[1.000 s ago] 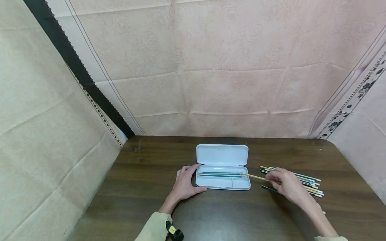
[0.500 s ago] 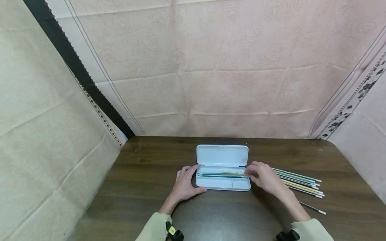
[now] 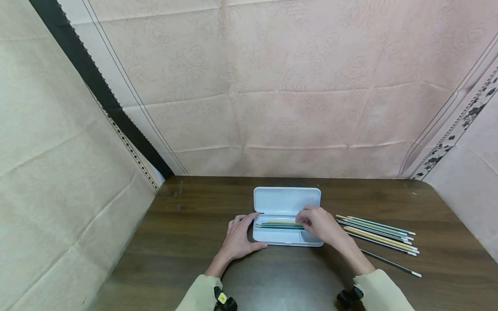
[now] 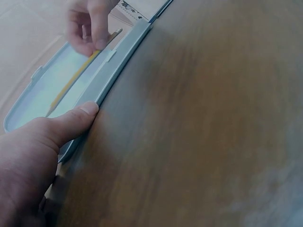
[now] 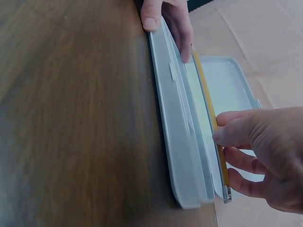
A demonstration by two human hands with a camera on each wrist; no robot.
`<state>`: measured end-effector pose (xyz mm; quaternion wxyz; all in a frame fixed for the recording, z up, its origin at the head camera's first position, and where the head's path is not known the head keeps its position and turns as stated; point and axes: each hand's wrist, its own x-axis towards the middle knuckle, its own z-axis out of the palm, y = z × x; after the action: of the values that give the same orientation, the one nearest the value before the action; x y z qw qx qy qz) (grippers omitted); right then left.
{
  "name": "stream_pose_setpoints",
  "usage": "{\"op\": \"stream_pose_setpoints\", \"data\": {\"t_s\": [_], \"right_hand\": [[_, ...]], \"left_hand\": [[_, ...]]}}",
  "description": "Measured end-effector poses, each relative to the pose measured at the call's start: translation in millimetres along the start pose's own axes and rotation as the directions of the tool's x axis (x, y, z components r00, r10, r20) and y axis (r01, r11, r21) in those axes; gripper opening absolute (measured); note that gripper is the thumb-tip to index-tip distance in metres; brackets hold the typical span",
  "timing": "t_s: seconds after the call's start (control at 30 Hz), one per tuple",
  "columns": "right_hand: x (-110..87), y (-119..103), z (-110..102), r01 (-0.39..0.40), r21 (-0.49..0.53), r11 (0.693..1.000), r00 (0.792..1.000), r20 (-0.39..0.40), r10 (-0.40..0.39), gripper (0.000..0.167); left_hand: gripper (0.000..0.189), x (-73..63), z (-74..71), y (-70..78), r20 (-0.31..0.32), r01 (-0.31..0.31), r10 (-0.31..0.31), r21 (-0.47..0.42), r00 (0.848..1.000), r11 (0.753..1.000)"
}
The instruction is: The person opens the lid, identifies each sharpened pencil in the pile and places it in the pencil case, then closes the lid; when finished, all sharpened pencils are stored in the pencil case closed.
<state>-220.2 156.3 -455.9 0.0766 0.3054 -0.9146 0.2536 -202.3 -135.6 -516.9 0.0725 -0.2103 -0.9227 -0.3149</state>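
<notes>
A light blue pencil case lies on the table with its lid raised at the back. My left hand holds the case's left end, thumb at the front wall and fingers at the back. My right hand pinches a yellow pencil close to its eraser end, over the case. The pencil's pointed end reaches toward my left hand in the left wrist view. Several green pencils lie lengthwise in the case, their right ends hidden behind my right hand.
Several pencils, yellow, green and dark with white ends, lie in a slanted bunch right of the case. One dark pencil lies apart, nearer the front. Patterned cloth hangs behind the brown table.
My right hand has carried the yellow pencil leftward from beside the loose bunch to over the case. My left hand has stayed on the case's left end.
</notes>
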Motion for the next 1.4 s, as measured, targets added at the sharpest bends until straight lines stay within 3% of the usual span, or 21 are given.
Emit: {"op": "stream_pose_setpoints", "data": {"t_s": [0.23, 0.9, 1.17, 1.4], "right_hand": [[8.1, -6.4, 9.5, 0.037, -0.025, 0.999, 0.999, 0.013, -0.036, 0.018], [13.5, -7.1, 18.8, -0.004, -0.053, 0.999, 0.998, 0.056, 0.007, 0.017], [-0.7, 4.0, 2.9, -0.030, -0.029, 0.999, 0.999, -0.034, 0.029, 0.015], [-27.8, 23.9, -21.7, -0.090, -0.022, 0.996, 0.991, -0.107, 0.087, 0.015]], "left_hand": [[0.091, 0.5, 0.8, 0.6, 0.018, 0.026, -0.026, -0.009, 1.000, 1.000], [0.091, 0.8, 0.7, 0.2, 0.022, 0.036, -0.036, -0.009, 0.999, 0.999], [0.091, 0.7, 0.9, 0.4, 0.005, 0.015, -0.015, -0.001, 1.000, 1.000], [0.092, 1.0, 2.1, -0.4, 0.004, 0.012, -0.012, 0.005, 1.000, 1.000]]}}
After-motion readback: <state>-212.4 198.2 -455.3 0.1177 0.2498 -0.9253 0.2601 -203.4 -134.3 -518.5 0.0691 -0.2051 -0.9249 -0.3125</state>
